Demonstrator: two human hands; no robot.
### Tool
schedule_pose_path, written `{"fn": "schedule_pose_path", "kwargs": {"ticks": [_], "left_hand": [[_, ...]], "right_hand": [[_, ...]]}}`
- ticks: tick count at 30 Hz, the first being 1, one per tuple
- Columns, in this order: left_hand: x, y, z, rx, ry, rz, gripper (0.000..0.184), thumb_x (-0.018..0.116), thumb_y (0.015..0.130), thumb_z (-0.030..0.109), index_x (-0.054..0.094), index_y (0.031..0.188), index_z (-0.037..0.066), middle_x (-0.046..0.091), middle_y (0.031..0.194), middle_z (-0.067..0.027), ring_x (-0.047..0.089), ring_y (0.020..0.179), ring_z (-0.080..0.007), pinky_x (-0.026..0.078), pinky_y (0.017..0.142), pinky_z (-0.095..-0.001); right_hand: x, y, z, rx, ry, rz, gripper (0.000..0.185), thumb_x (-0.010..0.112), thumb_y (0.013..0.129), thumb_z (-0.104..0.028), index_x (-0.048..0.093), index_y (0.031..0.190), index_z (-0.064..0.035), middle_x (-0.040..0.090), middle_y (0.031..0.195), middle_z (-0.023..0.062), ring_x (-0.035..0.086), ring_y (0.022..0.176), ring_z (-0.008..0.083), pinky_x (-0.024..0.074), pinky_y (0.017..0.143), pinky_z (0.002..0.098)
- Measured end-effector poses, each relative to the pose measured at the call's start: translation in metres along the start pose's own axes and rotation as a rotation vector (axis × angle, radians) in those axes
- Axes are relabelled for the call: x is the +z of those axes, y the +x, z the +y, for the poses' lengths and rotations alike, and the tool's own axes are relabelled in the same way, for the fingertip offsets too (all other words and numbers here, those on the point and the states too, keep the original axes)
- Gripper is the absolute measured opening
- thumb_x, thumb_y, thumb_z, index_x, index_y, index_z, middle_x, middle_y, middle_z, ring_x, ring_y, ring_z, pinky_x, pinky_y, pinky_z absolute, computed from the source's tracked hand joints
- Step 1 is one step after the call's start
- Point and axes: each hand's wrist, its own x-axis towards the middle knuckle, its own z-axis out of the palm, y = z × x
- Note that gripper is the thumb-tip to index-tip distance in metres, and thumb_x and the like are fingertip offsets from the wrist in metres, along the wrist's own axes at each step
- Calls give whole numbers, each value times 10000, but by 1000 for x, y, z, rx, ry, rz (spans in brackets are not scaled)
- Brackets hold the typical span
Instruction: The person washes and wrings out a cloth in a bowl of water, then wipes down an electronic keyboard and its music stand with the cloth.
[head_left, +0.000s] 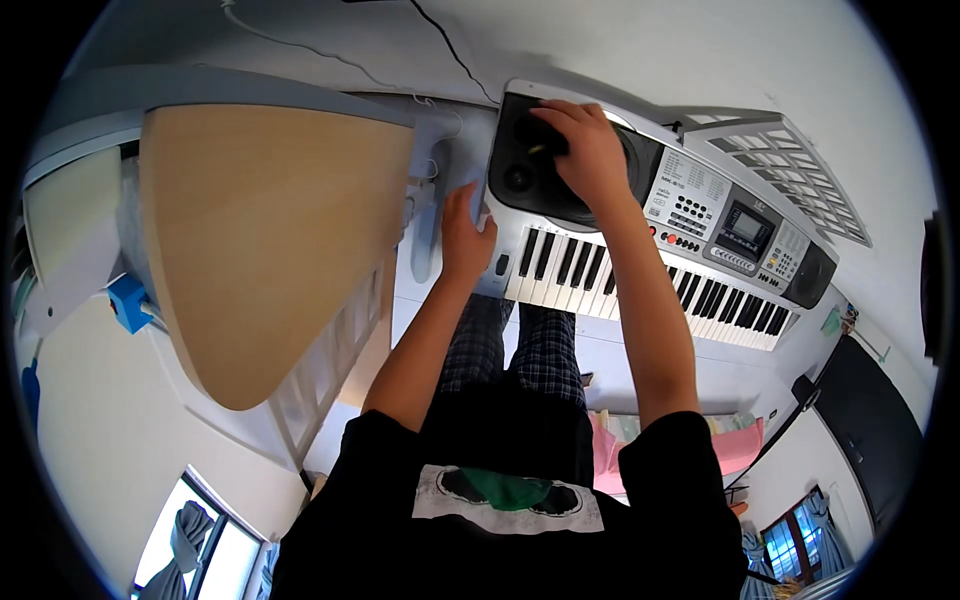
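An electronic keyboard (650, 250) lies at a slant across the upper right, with a light grey body and black and white keys. My right hand (590, 150) is over the black speaker panel (580, 205) at its left end. Its fingers curl round a dark object (538, 135) with a small yellow mark; its outline blends into the black panel. At the keyboard's left edge is my left hand (468, 237), thumb and fingers apart, holding nothing. Whether it touches the casing I cannot tell.
A wooden panel (270, 230) with a rounded end fills the left side. A white music rest (790, 165) stands behind the keyboard. A black cable (447, 42) runs above. Below right are pink fabric (738, 447) and a large black screen (868, 420).
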Motion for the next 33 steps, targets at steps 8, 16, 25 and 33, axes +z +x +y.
{"fn": "schedule_pose_path", "kwargs": {"ticks": [8, 16, 25, 33], "left_hand": [[10, -8, -1, -37, 19, 3, 555, 637, 713, -54, 449, 1229, 28, 452, 1219, -188, 456, 1137, -376, 386, 962, -416], [8, -8, -5, -80, -74, -40, 547, 620, 730, -60, 445, 1240, 33, 447, 1220, -189, 455, 1144, -370, 401, 950, -398], [-30, 3, 60, 54, -135, 99, 350, 543, 805, -51, 543, 1149, 13, 543, 1143, -157, 519, 1103, -292, 389, 973, -342], [-61, 9, 132, 181, -410, -1, 270, 502, 836, -48, 592, 1086, 1, 610, 1044, -127, 596, 984, -239, 449, 877, -312]], "right_hand": [[2, 45, 31, 106, -123, 219, 509, 573, 608, 68, 631, 1075, -127, 636, 1083, 67, 549, 989, 317, 469, 874, 382], [-9, -3, 10, 256, -103, 24, 478, 566, 614, 81, 653, 1037, -123, 632, 1100, 51, 552, 969, 317, 473, 860, 371], [-28, -64, -37, 791, 1892, 164, 380, 595, 816, -117, 538, 1181, -25, 606, 1031, 132, 573, 832, 232, 486, 727, 314], [-13, -81, -51, 618, 2565, 236, 522, 556, 845, -305, 448, 1267, -18, 542, 1162, 137, 456, 709, 196, 432, 575, 285]]}}
